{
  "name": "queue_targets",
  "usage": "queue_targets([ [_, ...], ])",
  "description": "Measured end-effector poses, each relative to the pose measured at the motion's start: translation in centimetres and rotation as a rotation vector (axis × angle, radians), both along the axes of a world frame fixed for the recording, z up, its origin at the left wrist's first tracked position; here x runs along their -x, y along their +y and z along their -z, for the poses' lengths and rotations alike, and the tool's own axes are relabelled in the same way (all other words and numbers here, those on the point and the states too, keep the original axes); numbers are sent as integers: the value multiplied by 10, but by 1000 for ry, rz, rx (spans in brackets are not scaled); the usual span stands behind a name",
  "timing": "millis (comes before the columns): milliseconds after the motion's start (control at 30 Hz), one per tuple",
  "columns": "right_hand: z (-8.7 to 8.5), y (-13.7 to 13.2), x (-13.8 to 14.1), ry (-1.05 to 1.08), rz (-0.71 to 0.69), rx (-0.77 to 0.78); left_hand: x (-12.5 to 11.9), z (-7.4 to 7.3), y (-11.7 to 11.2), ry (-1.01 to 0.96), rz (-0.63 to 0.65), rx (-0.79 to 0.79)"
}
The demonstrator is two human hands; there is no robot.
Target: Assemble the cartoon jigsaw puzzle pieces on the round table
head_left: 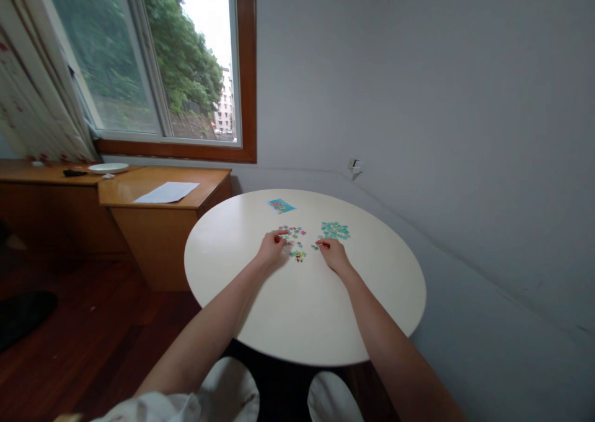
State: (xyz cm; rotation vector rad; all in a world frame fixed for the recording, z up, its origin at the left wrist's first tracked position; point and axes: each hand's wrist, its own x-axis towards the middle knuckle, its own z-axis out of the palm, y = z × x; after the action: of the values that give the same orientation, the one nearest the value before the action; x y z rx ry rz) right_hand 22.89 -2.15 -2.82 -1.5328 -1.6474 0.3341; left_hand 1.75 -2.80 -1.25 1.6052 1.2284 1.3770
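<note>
On the round white table [320,323], I see left hand [273,247] and right hand [333,254] curled, their grip I cannot tell, flanking the jigsaw-piece cluster [298,256], which a careless sweep could scatter.

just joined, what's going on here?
A person is handling small jigsaw pieces at a round white table. The left hand is at the multicoloured pieces, the right hand beside the teal pieces; whether either grips one is too small to tell. A partly yellow cluster lies between the hands, a picture card farther back.
</note>
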Motion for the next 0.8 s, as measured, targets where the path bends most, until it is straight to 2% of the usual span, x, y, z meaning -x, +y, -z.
queue_targets([
  [367, 3, -1, 0, -115, -25, 34, -1, 5, 4, -1, 12, -12],
  [800, 3, -2, 0, -144, -41, 44, -1, 7, 7, -30, 5, 20],
])
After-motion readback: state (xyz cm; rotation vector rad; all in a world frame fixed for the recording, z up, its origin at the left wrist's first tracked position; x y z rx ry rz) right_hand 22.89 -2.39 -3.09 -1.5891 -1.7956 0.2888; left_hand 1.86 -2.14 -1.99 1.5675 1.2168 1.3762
